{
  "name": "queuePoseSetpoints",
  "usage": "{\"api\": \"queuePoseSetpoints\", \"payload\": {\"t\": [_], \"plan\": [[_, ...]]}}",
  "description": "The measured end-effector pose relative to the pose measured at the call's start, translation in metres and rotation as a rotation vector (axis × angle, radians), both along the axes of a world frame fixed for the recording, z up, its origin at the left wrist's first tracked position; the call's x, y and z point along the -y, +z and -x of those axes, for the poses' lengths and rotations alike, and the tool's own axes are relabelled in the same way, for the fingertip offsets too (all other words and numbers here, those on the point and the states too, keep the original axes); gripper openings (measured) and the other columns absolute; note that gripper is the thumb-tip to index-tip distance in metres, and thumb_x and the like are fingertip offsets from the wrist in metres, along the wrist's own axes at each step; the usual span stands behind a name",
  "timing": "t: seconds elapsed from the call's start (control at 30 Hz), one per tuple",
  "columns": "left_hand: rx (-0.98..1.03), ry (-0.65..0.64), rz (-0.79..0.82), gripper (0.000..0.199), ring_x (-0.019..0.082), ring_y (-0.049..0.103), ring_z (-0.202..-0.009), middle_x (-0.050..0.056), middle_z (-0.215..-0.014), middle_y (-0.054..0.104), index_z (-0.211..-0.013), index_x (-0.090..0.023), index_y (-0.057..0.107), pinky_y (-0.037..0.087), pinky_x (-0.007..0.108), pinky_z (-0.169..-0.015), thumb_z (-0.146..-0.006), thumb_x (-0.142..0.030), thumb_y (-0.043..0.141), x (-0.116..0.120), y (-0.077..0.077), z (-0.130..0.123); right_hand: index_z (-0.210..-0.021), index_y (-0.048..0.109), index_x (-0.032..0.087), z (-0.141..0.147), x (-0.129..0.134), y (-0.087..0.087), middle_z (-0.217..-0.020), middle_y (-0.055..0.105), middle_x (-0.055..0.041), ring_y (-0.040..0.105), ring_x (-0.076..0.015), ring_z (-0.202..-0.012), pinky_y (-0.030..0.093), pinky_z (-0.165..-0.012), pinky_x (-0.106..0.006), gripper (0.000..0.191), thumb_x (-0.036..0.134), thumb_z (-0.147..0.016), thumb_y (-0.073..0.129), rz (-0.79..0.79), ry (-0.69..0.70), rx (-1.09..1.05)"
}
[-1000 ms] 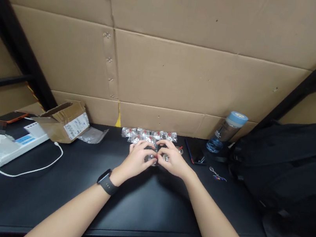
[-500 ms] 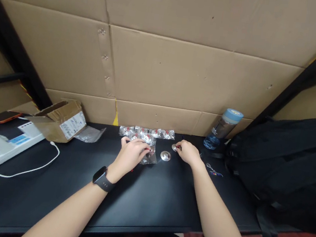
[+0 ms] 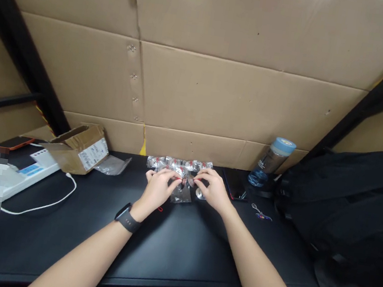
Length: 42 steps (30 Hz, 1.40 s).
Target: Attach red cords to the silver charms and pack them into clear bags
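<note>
Fingers of your left hand (image 3: 159,188) are closed in a pinch, thumb against forefinger, at the top of a clear bag (image 3: 181,196) that lies towards you on the desk (image 3: 176,246). And facing it comes your right hand (image 3: 214,191), its thumb and forefinger closed on a small metal disc (image 3: 191,180), fingertips near those of the left, a touch of red showing at the grip. What sits inside the bag is too small to tell.

Just beside the right hand, a second disc (image 3: 200,194) lies on the desk, partly covered by your fingers. Beyond both hands, near the middle of the far edge, silvery packets (image 3: 174,162) with red marks crowd together. A red loop (image 3: 160,209) lies near your left wrist, the one with the black watch (image 3: 128,218).

Out to the right: a dark phone (image 3: 237,186) towards the far edge, a little charm (image 3: 262,215) nearer you, a blue-lidded bottle (image 3: 270,164) by the far edge, and a black backpack (image 3: 350,210) filling the right end. Over at the far left corner, an open cardboard box (image 3: 81,148) leans beside a crumpled plastic bag (image 3: 113,165), with the white power strip (image 3: 28,179) and its cable (image 3: 60,202) close by.
</note>
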<state>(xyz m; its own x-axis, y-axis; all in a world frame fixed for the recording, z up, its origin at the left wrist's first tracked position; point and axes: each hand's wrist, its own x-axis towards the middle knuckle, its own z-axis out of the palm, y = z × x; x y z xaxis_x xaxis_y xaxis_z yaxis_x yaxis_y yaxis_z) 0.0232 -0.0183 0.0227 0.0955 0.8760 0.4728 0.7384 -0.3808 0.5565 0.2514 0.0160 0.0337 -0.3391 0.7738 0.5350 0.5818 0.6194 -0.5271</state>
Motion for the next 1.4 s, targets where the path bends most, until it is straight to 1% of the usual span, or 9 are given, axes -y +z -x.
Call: {"api": "queuePoseSetpoints", "payload": {"t": [0.1,0.2,0.37,0.47,0.63,0.77,1.03,1.23,1.4], "plan": [[0.017,0.006,0.033,0.013,0.026,0.066,-0.108,0.002,-0.099,0.078,-0.092,-0.028,0.075,0.029,0.043,-0.099,-0.093,-0.034,0.064,0.001,0.004,-0.001,-0.090,0.076,0.021,0.012,0.002,-0.001,-0.102,0.071,-0.0095,0.067,-0.0239,-0.099,0.056,-0.077,-0.034,0.018,0.038,-0.091,0.069,0.096,0.079,-0.379],[0.105,0.013,0.073,0.013,0.023,0.069,-0.104,0.000,-0.099,0.079,-0.094,-0.029,0.075,0.033,0.042,-0.101,-0.093,-0.036,0.064,0.003,0.008,-0.001,-0.086,0.076,0.019,0.017,0.002,-0.005,-0.103,0.071,-0.0109,0.067,-0.0258,-0.103,0.058,-0.078,-0.034,0.026,0.044,-0.083,0.077,0.212,0.119,-0.588],[0.232,-0.025,0.098,0.011,0.020,0.073,-0.094,-0.002,-0.097,0.079,-0.094,-0.028,0.073,0.043,0.036,-0.095,-0.092,-0.035,0.065,0.004,0.006,-0.004,-0.084,0.069,0.017,0.033,0.011,-0.015,-0.119,0.069,-0.0103,0.071,-0.0225,-0.095,0.060,-0.078,-0.035,0.032,0.047,-0.079,0.080,0.535,0.232,-0.716],[0.205,-0.016,0.083,0.011,0.020,0.073,-0.097,-0.002,-0.098,0.079,-0.094,-0.028,0.074,0.042,0.037,-0.097,-0.092,-0.034,0.065,0.005,0.005,-0.005,-0.085,0.065,0.018,0.041,0.017,-0.017,-0.116,0.070,-0.0083,0.073,-0.0210,-0.089,0.061,-0.072,-0.032,0.031,0.045,-0.079,0.080,0.646,0.275,-0.800],[0.077,0.024,0.079,0.014,0.022,0.068,-0.106,-0.001,-0.102,0.078,-0.095,-0.029,0.075,0.033,0.043,-0.104,-0.092,-0.037,0.064,0.006,0.007,-0.006,-0.121,0.067,0.025,0.035,0.016,-0.016,-0.107,0.072,-0.0054,0.076,-0.0183,-0.081,0.061,-0.070,-0.028,0.045,0.034,-0.080,0.082,0.839,0.361,-0.861],[0.056,0.015,0.100,0.015,0.022,0.068,-0.106,-0.002,-0.100,0.078,-0.097,-0.031,0.075,0.033,0.043,-0.104,-0.092,-0.039,0.064,0.006,0.005,-0.007,-0.124,0.070,0.019,0.029,0.014,-0.012,-0.107,0.075,-0.0098,0.076,-0.0197,-0.082,0.060,-0.072,-0.027,0.047,0.031,-0.080,0.082,0.968,0.348,-0.854],[0.156,-0.075,0.170,0.020,0.019,0.071,-0.093,-0.002,-0.095,0.078,-0.094,-0.027,0.074,0.045,0.032,-0.093,-0.093,-0.040,0.059,0.000,-0.002,-0.004,-0.122,0.072,0.019,0.027,0.010,-0.020,-0.113,0.073,-0.0105,0.076,-0.0170,-0.078,0.062,-0.073,-0.027,0.056,0.031,-0.071,0.090,0.917,0.333,-0.815],[-0.135,-0.053,0.159,0.029,0.024,0.067,-0.101,0.002,-0.105,0.076,-0.105,-0.028,0.072,0.039,0.041,-0.096,-0.100,-0.043,0.048,0.010,0.001,-0.011,-0.117,0.074,0.019,0.022,0.006,-0.015,-0.113,0.072,-0.0097,0.076,-0.0178,-0.075,0.063,-0.069,-0.027,0.056,0.030,-0.065,0.093,0.849,0.270,-0.777],[-0.454,-0.207,0.114,0.041,0.031,0.057,-0.117,0.009,-0.135,0.063,-0.136,-0.031,0.058,0.038,0.044,-0.093,-0.101,-0.047,0.047,0.026,-0.009,-0.018,-0.118,0.073,0.021,-0.001,-0.005,-0.001,-0.118,0.070,-0.0109,0.076,-0.0175,-0.076,0.062,-0.066,-0.026,0.053,0.032,-0.069,0.090,0.683,0.127,-0.802]]}}
